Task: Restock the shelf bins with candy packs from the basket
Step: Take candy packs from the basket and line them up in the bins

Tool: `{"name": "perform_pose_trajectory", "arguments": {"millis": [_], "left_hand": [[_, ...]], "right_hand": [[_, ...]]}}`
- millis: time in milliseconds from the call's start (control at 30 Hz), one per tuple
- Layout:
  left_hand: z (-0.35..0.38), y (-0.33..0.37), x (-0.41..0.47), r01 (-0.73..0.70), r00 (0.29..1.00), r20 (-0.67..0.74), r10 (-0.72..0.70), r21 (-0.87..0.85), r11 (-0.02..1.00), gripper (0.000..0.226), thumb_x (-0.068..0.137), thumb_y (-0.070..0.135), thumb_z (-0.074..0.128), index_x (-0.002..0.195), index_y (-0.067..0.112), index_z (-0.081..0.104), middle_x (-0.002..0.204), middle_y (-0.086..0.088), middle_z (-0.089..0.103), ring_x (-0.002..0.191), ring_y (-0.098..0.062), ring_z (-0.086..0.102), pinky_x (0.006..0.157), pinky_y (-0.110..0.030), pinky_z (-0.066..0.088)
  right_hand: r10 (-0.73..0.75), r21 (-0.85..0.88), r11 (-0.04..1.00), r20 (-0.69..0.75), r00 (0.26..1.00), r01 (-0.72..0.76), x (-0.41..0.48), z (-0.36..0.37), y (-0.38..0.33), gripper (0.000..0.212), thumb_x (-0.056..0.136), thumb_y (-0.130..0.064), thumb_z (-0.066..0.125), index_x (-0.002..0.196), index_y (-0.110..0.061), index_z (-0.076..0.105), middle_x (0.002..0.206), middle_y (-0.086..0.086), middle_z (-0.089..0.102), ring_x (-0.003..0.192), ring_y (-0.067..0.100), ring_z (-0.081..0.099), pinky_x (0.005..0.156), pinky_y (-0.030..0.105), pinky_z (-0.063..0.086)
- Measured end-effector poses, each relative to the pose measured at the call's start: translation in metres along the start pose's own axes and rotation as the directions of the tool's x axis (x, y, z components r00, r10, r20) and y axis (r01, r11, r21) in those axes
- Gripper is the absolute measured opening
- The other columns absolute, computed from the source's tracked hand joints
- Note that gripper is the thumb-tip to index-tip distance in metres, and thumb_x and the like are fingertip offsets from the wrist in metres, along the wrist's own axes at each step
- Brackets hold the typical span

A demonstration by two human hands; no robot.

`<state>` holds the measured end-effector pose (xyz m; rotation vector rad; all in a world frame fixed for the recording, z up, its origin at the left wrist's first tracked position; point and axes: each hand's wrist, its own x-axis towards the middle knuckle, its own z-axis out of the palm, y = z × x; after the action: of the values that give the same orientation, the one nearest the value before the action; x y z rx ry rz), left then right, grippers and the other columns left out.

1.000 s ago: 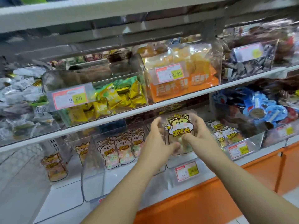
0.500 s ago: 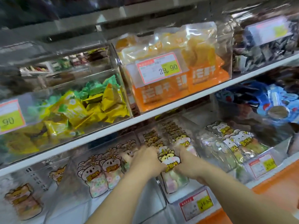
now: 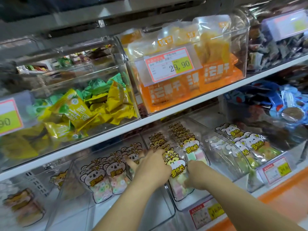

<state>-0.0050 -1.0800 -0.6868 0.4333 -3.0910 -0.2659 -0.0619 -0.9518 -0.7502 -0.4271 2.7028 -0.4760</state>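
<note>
A clear candy pack (image 3: 177, 176) with a yellow hamster print and pastel sweets stands at the front of a clear shelf bin (image 3: 196, 204) on the lower shelf. My left hand (image 3: 152, 169) holds its left edge, fingers reaching in toward the row of like packs behind. My right hand (image 3: 194, 175) grips its right side, fingers curled round the pack. A second row of hamster packs (image 3: 191, 145) stands in the same bin to the right. The basket is out of view.
Left of it, a bin holds koala-print packs (image 3: 106, 179); to the right, a bin has white-bear packs (image 3: 246, 144). The white shelf board (image 3: 150, 119) above carries bins of yellow-green sachets (image 3: 80, 109) and orange bags (image 3: 191, 75). Price tags (image 3: 206, 214) hang at the bin fronts.
Both hands have carried the hamster pack from in front of the shelf down into the middle lower bin, and the view has moved closer and lower.
</note>
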Motion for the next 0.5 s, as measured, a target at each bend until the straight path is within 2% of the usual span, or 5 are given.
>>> {"name": "perform_pose_trajectory", "arguments": {"millis": [67, 167, 300, 400, 500], "left_hand": [[0.0, 0.0, -0.003, -0.01, 1.0, -0.022, 0.009, -0.054, 0.998, 0.058, 0.091, 0.026, 0.052, 0.146, 0.041, 0.041, 0.156, 0.005, 0.036, 0.148, -0.028, 0.022, 0.113, -0.066, -0.011], [0.0, -0.003, -0.011, -0.048, 0.997, -0.072, 0.04, -0.111, 0.993, 0.051, 0.093, 0.03, 0.053, 0.142, 0.041, 0.046, 0.152, 0.006, 0.04, 0.145, -0.025, 0.026, 0.115, -0.064, -0.005], [0.003, -0.008, -0.03, -0.103, 0.99, -0.112, 0.088, -0.129, 0.986, 0.044, 0.098, 0.042, 0.051, 0.141, 0.042, 0.045, 0.15, 0.012, 0.04, 0.144, -0.018, 0.029, 0.12, -0.061, -0.004], [0.003, -0.013, -0.054, -0.182, 0.971, -0.193, 0.143, -0.2, 0.963, 0.044, 0.099, 0.046, 0.05, 0.143, 0.042, 0.045, 0.149, 0.015, 0.04, 0.142, -0.014, 0.031, 0.122, -0.047, 0.01], [0.008, -0.028, -0.091, -0.324, 0.92, -0.319, 0.226, -0.301, 0.897, 0.04, 0.097, 0.039, 0.053, 0.138, 0.039, 0.051, 0.141, 0.018, 0.046, 0.136, -0.01, 0.039, 0.118, -0.036, 0.028]], "right_hand": [[-0.006, -0.008, 1.0, -0.007, 1.0, 0.006, -0.002, -0.001, 0.002, 0.027, 0.091, -0.027, 0.065, 0.102, -0.01, 0.047, 0.093, 0.002, 0.05, 0.088, 0.022, 0.051, 0.071, 0.027, 0.044], [0.029, 0.046, 0.999, -0.06, 0.998, -0.027, -0.008, -0.004, 0.008, 0.039, 0.086, -0.033, 0.07, 0.109, -0.012, 0.046, 0.089, -0.002, 0.051, 0.088, 0.021, 0.056, 0.071, 0.028, 0.048], [0.029, -0.068, 0.997, -0.229, 0.973, -0.046, -0.03, -0.003, 0.009, 0.054, 0.085, -0.043, 0.066, 0.128, -0.019, 0.043, 0.118, 0.0, 0.06, 0.108, 0.024, 0.061, 0.077, 0.033, 0.047], [-0.094, -0.166, 0.986, -0.439, 0.893, 0.022, -0.056, 0.006, 0.006, 0.06, 0.089, -0.05, 0.06, 0.138, -0.025, 0.036, 0.127, -0.002, 0.058, 0.117, 0.023, 0.057, 0.085, 0.036, 0.048], [-0.22, -0.125, 0.976, -0.569, 0.793, 0.181, -0.086, 0.022, 0.003, 0.049, 0.089, -0.049, 0.054, 0.133, -0.031, 0.043, 0.123, -0.005, 0.061, 0.11, 0.021, 0.059, 0.083, 0.036, 0.051]]}}
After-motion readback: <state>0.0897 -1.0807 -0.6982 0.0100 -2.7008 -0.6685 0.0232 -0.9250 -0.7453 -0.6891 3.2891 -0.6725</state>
